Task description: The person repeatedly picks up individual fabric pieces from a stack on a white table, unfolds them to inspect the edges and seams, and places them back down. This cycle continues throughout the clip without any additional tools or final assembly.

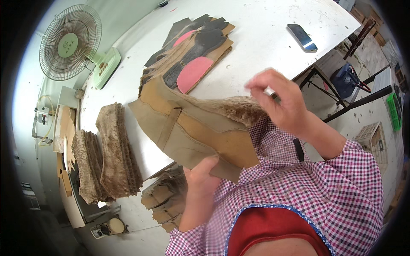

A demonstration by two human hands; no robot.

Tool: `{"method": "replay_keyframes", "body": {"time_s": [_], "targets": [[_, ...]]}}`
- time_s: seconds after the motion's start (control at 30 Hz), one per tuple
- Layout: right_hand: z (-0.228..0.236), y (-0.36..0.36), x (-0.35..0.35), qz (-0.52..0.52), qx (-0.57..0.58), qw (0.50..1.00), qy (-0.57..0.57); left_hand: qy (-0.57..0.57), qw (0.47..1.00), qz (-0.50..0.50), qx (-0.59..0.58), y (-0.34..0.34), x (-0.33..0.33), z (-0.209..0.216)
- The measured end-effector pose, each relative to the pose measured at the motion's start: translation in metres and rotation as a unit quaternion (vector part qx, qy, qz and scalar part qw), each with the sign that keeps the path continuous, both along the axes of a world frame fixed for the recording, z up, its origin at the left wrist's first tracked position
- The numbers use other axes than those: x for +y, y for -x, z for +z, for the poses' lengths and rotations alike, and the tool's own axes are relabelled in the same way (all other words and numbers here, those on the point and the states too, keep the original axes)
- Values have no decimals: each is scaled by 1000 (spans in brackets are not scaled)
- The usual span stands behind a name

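My left hand (pixel 203 175) grips the lower edge of a tan boot upper (pixel 192 128), thumb on top. The piece has smooth and suede-like panels, stitched seams and a narrow strap. Brown fur lining (pixel 243 109) shows along its far right edge, and the piece leans over my checked apron. Above that fur edge my right hand (pixel 282 100) is raised, thumb and forefinger curled together. Its fingertips are slightly blurred. Something small and dark shows by the palm, too hidden to name.
Stacked dark, tan and pink boot pieces (pixel 194 74) lie beyond my hands on the white table (pixel 252 34). Brown fur strips (pixel 113 149) are piled at the left. A phone (pixel 302 37) lies at the far right, a fan (pixel 70 45) stands far left. More pieces (pixel 164 198) sit below the table edge.
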State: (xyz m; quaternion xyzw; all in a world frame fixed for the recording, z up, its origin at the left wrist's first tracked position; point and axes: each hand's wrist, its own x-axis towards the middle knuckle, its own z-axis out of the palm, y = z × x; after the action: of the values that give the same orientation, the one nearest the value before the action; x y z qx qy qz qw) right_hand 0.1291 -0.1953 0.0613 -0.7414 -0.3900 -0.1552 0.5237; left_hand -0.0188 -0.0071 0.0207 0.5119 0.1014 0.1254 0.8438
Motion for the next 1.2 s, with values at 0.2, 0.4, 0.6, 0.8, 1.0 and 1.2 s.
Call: {"method": "replay_keyframes", "body": {"time_s": [0.2,0.4,0.6,0.8,1.0,1.2], "targets": [[1,38,12,4,-117,989,87,77,997,-14,19,-1,-3,11],[6,38,6,91,31,991,92,80,996,-38,12,5,-1,14],[12,35,-2,158,164,967,116,60,997,-21,40,7,-3,14],[16,39,-5,166,206,955,138,45,998,-12,40,5,0,11],[11,52,-7,135,202,960,138,-14,999,-13,37,4,0,4],[7,55,-8,155,267,946,100,-28,1000,-13,6,2,-6,7]]}}
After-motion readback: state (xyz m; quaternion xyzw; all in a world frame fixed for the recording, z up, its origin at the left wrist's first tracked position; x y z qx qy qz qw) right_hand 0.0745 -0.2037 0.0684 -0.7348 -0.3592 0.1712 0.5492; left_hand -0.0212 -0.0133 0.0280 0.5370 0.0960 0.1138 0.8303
